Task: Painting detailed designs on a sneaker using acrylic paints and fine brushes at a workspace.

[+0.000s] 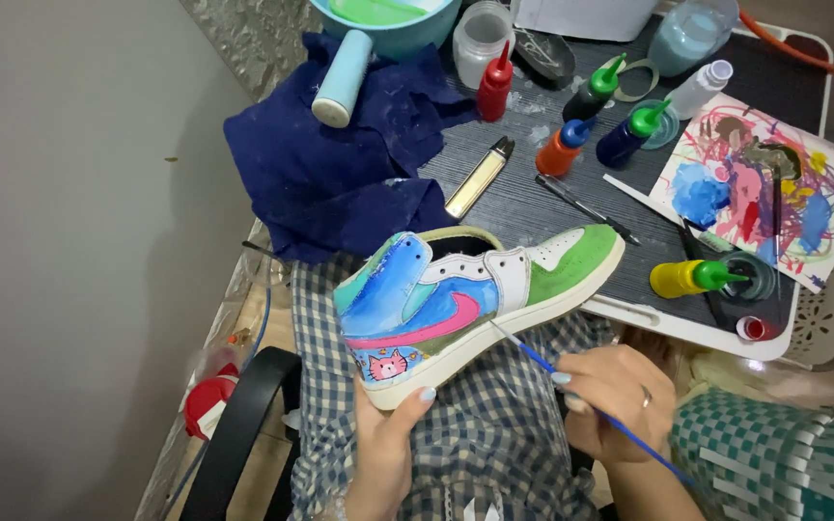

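Note:
A high-top sneaker [475, 299] painted blue, green and pink, with a small pink cat near the heel, lies on its side over my lap. My left hand [385, 434] grips it from below at the heel and sole. My right hand [615, 396] pinches a thin blue paintbrush [571, 386]. The brush tip touches the shoe's white midsole, just under the pink stripe.
A dark tray table [629, 314] holds several squeeze bottles of paint [697, 278], a paint-smeared sheet of paper [764, 188], a blue cloth [340, 174], a teal bowl [393, 24], a clear jar [483, 39] and spare brushes [586, 207]. A black chair arm [238, 425] is at the lower left.

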